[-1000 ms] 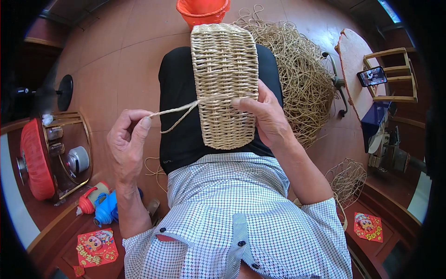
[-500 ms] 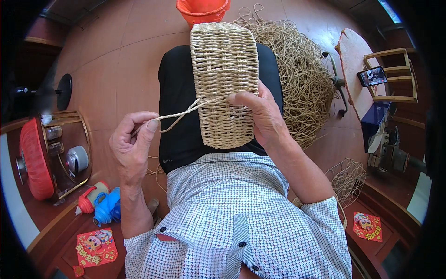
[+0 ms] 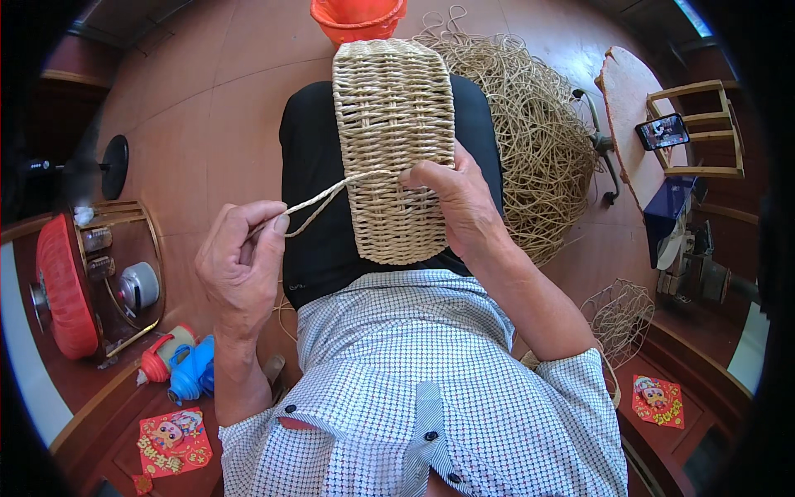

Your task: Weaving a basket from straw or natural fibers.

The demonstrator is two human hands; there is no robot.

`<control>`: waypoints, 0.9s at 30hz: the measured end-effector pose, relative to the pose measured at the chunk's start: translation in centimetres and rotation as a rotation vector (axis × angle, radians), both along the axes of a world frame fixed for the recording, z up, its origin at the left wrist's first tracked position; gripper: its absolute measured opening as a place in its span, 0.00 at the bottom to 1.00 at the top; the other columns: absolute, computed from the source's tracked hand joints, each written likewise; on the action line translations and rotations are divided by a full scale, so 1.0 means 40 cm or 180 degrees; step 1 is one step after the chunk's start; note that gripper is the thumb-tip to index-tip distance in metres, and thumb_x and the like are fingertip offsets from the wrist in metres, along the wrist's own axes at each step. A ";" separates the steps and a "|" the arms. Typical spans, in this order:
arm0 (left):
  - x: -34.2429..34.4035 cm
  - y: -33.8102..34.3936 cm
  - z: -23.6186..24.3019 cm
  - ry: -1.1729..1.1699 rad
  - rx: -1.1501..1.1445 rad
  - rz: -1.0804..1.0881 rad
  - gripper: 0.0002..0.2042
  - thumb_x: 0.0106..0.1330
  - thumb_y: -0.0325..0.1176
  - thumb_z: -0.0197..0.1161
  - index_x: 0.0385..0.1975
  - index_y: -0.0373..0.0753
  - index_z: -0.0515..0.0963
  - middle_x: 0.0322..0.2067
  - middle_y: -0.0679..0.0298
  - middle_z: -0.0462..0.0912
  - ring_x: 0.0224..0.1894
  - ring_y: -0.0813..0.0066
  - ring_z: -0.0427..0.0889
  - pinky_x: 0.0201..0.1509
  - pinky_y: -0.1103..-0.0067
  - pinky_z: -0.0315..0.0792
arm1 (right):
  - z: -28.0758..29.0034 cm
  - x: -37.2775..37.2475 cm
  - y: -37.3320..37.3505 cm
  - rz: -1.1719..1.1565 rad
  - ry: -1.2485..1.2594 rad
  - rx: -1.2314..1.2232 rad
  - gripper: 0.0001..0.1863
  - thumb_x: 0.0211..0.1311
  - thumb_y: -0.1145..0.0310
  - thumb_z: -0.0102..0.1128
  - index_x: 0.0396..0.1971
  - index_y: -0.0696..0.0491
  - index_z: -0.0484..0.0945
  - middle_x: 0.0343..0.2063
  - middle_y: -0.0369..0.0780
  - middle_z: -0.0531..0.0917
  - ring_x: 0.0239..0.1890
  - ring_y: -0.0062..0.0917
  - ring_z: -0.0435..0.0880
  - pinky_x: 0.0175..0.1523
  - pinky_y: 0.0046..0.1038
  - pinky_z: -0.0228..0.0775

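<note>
A long, straw-coloured woven panel [image 3: 393, 108] with rounded ends stands across my lap, over black trousers. My right hand [image 3: 460, 199] grips its right edge, the thumb on the front weave and the fingers hidden behind. Out to the left, my left hand [image 3: 242, 265] pinches a twisted straw cord [image 3: 319, 199] between thumb and fingertips. The cord runs as two strands from the left hand to the panel, meeting the weave close to my right thumb. Whether the panel is part of a basket cannot be seen.
A large heap of loose cord [image 3: 538, 141] lies on the floor at the right, with an orange bucket [image 3: 358, 18] beyond the panel. At the far right a phone [image 3: 662, 132] leans on a small wooden rack [image 3: 704, 132]. Blue and red bottles [image 3: 189, 369] are at the left.
The two strands at the panel's left edge, crossed before, now run closer together. My left hand has shifted slightly right, and the panel has moved a little left with my right hand.
</note>
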State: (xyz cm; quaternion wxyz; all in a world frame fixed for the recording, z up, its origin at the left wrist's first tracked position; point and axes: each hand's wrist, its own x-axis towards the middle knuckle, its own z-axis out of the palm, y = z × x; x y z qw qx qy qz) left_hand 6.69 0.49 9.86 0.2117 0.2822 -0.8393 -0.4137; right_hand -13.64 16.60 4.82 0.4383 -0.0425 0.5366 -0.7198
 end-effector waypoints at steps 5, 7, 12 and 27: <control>-0.010 0.013 0.018 -0.0183 -0.1237 -0.0311 0.05 0.67 0.20 0.70 0.41 0.35 0.85 0.29 0.68 0.77 0.27 0.83 0.73 0.30 0.84 0.65 | -0.002 -0.004 0.002 0.0032 -0.0077 -0.0032 0.26 0.54 0.78 0.63 0.57 0.59 0.75 0.48 0.41 0.85 0.50 0.26 0.84 0.63 0.33 0.76; -0.024 0.011 0.032 -0.0168 -0.1592 -0.0521 0.06 0.66 0.19 0.71 0.40 0.35 0.85 0.29 0.65 0.78 0.27 0.78 0.75 0.30 0.81 0.68 | 0.002 -0.006 0.002 0.0053 -0.0140 -0.0097 0.26 0.54 0.79 0.64 0.57 0.59 0.75 0.48 0.41 0.86 0.49 0.26 0.85 0.62 0.32 0.76; -0.061 0.025 -0.009 -0.0104 -0.1618 -0.0706 0.10 0.60 0.18 0.70 0.40 0.38 0.82 0.33 0.59 0.83 0.35 0.58 0.85 0.42 0.69 0.79 | -0.005 -0.005 0.002 0.0049 -0.0132 -0.0134 0.26 0.54 0.79 0.64 0.57 0.60 0.76 0.47 0.41 0.86 0.48 0.26 0.86 0.62 0.32 0.77; -0.151 0.063 -0.006 -0.0346 -0.2546 -0.1064 0.10 0.64 0.24 0.71 0.44 0.40 0.84 0.32 0.63 0.80 0.34 0.62 0.79 0.38 0.68 0.74 | -0.031 0.001 0.000 -0.0279 -0.0168 -0.0394 0.27 0.49 0.82 0.64 0.54 0.61 0.76 0.43 0.38 0.85 0.45 0.23 0.85 0.53 0.27 0.80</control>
